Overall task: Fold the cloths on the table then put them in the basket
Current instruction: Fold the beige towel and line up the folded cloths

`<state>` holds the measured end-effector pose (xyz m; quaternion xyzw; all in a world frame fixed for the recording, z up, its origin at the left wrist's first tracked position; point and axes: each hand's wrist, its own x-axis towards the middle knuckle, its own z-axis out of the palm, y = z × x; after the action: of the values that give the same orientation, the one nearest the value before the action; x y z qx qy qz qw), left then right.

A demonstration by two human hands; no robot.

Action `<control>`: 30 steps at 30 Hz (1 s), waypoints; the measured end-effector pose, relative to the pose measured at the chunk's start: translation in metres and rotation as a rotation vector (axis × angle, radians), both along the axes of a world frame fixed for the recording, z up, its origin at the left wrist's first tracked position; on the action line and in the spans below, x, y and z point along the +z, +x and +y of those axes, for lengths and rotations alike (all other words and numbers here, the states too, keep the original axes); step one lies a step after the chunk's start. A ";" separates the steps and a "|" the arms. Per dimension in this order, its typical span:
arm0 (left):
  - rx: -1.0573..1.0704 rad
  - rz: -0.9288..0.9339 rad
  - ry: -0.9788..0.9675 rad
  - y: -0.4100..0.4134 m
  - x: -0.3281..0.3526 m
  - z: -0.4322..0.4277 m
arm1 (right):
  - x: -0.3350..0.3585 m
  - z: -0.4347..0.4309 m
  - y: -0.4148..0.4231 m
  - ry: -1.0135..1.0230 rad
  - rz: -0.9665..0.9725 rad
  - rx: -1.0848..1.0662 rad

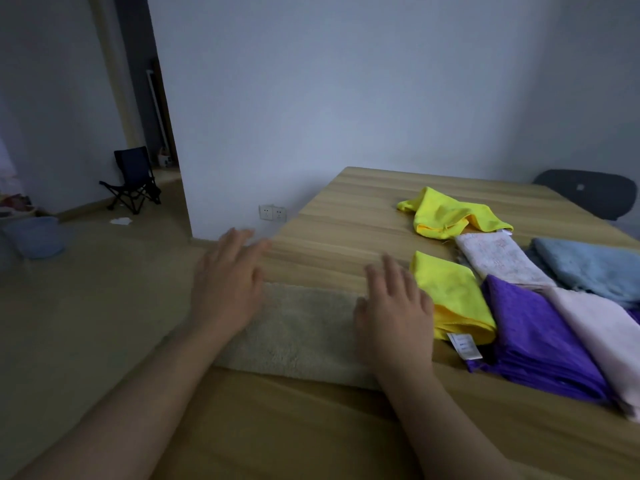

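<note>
- Beige cloth (304, 327) lies folded at the wooden table (346, 216) near-left edge.
- Left hand (225, 285) and right hand (394, 313) — fingers straight, flat over the cloth's ends, gripping nothing.
- Folded yellow cloth (450, 292) just beside the right hand.

I count seven cloths on the table (329, 209): one beige cloth (304, 327) at its near left edge, two yellow, a crumpled yellow cloth (446, 213) toward its far side and a folded yellow cloth (450, 292) nearer, and on its right part one white patterned cloth (498, 258), one blue cloth (588, 265), one purple cloth (540, 337) and one pale pink cloth (599, 327). Off the table there are two chairs, a folding chair (133, 178) to its left and a dark chair (588, 192) behind it, plus two wall sockets (272, 213) and one blue tub (36, 237).
</note>
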<state>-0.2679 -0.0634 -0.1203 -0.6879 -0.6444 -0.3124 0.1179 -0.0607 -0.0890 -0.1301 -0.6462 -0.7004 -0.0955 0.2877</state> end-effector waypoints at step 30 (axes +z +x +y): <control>-0.425 0.030 -0.383 0.199 -0.023 -0.124 | -0.018 -0.168 0.209 -0.468 -0.060 -0.046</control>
<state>-0.0689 -0.1872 -0.1438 -0.8220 -0.5311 -0.1922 -0.0729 0.1483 -0.2567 -0.1482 -0.7079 -0.6969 0.0439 0.1066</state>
